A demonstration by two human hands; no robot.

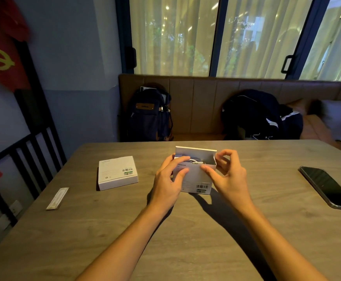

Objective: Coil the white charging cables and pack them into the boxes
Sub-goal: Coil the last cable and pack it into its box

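head view: packing step, cable going into the box. open white cardboard box (pixel 196 176) stands upright on the grey-brown wooden table (pixel 165 240), lid flap up at the back, barcode label low on its front. coiled white charging cable (pixel 192 161) sits inside just under the rim, one plug end lying across the top; not fully seated, i'd say. left hand (pixel 168 180) grips the box's left side, fingers curled round it. right hand (pixel 229 176) is at the box's right edge, thumb on the front, curled fingers seemingly pinching the side flap; contact partly hidden. next move likely: tuck the plug under the rim, fold the flaps, shut the lid without snagging the cable. closed flat white box (pixel 118 173) lies well left of the open box, thin white paper sachet (pixel 57 198) further left, dark smartphone (pixel 329 189) well right.
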